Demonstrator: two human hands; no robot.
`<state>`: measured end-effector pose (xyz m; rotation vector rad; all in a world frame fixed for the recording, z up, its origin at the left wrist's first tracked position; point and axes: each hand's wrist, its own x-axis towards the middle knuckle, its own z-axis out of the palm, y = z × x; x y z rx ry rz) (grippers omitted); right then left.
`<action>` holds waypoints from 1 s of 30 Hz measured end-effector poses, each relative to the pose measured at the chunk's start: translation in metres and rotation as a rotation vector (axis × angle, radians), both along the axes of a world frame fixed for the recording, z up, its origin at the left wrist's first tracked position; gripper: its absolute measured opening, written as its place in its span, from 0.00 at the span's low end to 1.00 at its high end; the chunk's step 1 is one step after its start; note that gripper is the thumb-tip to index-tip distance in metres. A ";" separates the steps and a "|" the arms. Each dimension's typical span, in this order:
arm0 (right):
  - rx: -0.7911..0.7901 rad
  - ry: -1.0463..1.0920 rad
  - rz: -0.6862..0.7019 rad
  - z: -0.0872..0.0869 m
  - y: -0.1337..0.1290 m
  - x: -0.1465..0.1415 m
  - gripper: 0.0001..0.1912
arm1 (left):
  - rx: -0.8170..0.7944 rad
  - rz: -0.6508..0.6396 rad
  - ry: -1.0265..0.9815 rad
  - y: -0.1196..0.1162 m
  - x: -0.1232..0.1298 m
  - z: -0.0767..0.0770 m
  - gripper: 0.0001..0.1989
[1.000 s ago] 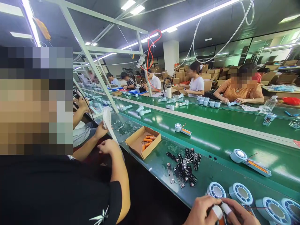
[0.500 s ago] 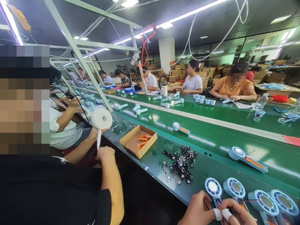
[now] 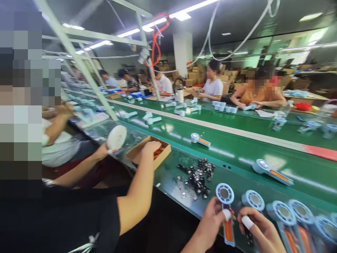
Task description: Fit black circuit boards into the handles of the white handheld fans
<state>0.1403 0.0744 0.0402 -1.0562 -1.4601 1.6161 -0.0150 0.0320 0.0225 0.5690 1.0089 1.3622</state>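
Observation:
My left hand (image 3: 214, 219) holds a light-blue fan unit (image 3: 225, 194) with a round slotted head and an orange piece in its handle. A white wrap covers its thumb tip. To the right, my right hand (image 3: 256, 225), with a white wrap on one finger, pinches a dark narrow strip (image 3: 248, 236), partly hidden and blurred. Just behind this hand lies another blue fan unit (image 3: 253, 201). Several more fan units (image 3: 281, 213) stand in a row at the right, with orange pieces in some handles.
Black circuit boards (image 3: 197, 179) lie piled left of my hands. A neighbouring person reaches into a cardboard box (image 3: 163, 159) and holds a white roll (image 3: 117, 137). Blue units sit on the green conveyor (image 3: 226, 140). Several people sit across it.
My hands have moved apart. The fan unit in my left hand is now more upright, showing its orange piece. The neighbour's hand has moved from the white roll's tape into the cardboard box.

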 end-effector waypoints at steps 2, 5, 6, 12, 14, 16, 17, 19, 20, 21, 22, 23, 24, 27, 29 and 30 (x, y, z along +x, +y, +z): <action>0.010 0.045 -0.023 0.007 -0.001 -0.001 0.21 | 0.029 0.032 0.010 -0.003 -0.001 0.008 0.22; -0.005 0.147 -0.044 0.017 -0.003 -0.009 0.21 | -0.012 -0.007 0.056 -0.003 -0.007 0.011 0.22; -0.017 0.168 -0.046 0.020 -0.004 -0.012 0.21 | -0.039 -0.008 0.090 -0.003 -0.008 0.010 0.22; -0.085 0.233 -0.068 0.027 -0.012 -0.015 0.18 | -0.062 0.019 0.101 -0.003 0.000 -0.004 0.20; -0.075 0.222 -0.071 0.025 -0.013 -0.013 0.19 | -0.044 0.045 0.117 -0.002 0.003 -0.006 0.21; -0.041 0.185 -0.083 0.021 -0.013 -0.011 0.20 | -0.022 0.066 0.189 -0.001 0.004 -0.007 0.21; -0.010 0.149 -0.098 0.018 -0.012 -0.010 0.20 | -0.012 0.071 0.231 -0.001 0.003 -0.007 0.22; 0.106 0.010 -0.162 0.013 -0.010 -0.007 0.18 | 0.000 0.064 0.310 0.001 0.000 -0.007 0.22; 0.193 -0.096 -0.201 0.012 -0.008 -0.006 0.17 | 0.000 0.057 0.344 0.001 -0.002 -0.006 0.22; 0.294 -0.218 -0.230 0.012 -0.007 -0.004 0.15 | -0.003 0.046 0.377 0.002 -0.004 -0.006 0.22; 0.396 -0.342 -0.242 0.013 -0.006 -0.002 0.14 | -0.007 0.037 0.408 0.002 -0.005 -0.006 0.21; 0.488 -0.452 -0.235 0.015 -0.005 -0.001 0.13 | -0.010 0.031 0.436 0.002 -0.006 -0.006 0.20; 0.562 -0.537 -0.216 0.019 -0.004 0.001 0.13 | -0.010 0.031 0.460 0.002 -0.006 -0.006 0.19; 0.654 -0.637 -0.163 0.031 -0.005 0.002 0.14 | 0.027 0.027 0.490 0.003 -0.002 -0.006 0.20; 0.625 -0.625 -0.170 0.039 -0.010 0.000 0.14 | 0.033 0.013 0.530 0.003 0.001 -0.006 0.25; 0.598 -0.613 -0.176 0.041 -0.013 -0.002 0.14 | 0.029 0.007 0.565 0.003 0.002 -0.007 0.28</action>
